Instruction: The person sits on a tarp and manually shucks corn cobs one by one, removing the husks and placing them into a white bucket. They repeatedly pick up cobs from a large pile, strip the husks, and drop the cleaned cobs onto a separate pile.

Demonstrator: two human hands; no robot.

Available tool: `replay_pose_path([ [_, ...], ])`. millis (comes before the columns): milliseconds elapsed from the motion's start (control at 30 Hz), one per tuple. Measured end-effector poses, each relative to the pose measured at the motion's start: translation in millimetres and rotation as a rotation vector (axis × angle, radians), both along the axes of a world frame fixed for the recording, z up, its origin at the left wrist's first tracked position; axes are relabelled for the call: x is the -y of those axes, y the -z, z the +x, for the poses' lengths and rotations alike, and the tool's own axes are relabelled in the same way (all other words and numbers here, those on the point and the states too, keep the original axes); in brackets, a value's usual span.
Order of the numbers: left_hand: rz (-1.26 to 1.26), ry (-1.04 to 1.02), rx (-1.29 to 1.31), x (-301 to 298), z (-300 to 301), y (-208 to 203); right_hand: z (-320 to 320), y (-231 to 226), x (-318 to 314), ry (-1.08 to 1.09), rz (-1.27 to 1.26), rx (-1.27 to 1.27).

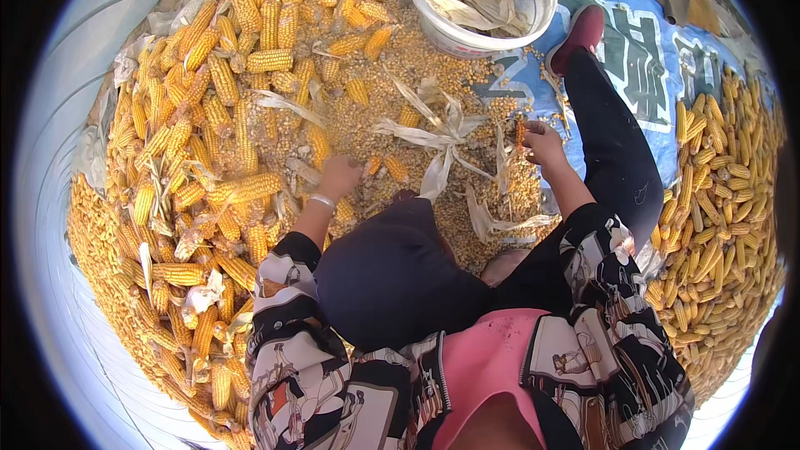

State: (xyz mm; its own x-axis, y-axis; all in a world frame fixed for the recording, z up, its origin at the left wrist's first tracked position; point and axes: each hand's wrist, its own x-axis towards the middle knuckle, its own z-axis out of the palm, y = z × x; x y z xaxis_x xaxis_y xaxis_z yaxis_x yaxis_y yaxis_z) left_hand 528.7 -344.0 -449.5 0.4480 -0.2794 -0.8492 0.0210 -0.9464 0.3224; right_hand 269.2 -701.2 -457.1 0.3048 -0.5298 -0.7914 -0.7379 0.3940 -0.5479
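My right hand (543, 143) pinches a narrow reddish-orange corn cob (521, 131) upright above the loose kernels. Across from it, my left hand (340, 177), with a pale band at its wrist, is low beside the cob pile (242, 187), fingers curled inward. What lies under those fingers is hidden. Just past its fingertips are short broken corn pieces (396, 169). Between my hands, dry husks (447, 140) spread over a layer of shelled kernels (417, 67).
A white bucket (450, 40) filled with dry husks stands at the far side. My outstretched leg, ending in a dark red shoe (577, 33), lies on a blue printed sheet (642, 75). Another corn heap (717, 225) lies to the right. My bent knee (383, 267) rises in front.
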Motion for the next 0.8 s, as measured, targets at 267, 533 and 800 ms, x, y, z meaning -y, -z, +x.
replay_pose_path([
  [267,0.074,0.376,0.540,58.6,-53.9,39.6,-12.9,120.2,-10.5,-0.380,-0.495,-0.405],
  [533,-0.066,0.634,0.393,57.9,-42.2,66.6,-0.5,123.7,-4.9,0.186,-0.180,-0.363],
  [800,-0.235,0.583,0.516,29.9,-80.5,65.7,13.8,96.9,23.1,0.546,0.167,0.089],
])
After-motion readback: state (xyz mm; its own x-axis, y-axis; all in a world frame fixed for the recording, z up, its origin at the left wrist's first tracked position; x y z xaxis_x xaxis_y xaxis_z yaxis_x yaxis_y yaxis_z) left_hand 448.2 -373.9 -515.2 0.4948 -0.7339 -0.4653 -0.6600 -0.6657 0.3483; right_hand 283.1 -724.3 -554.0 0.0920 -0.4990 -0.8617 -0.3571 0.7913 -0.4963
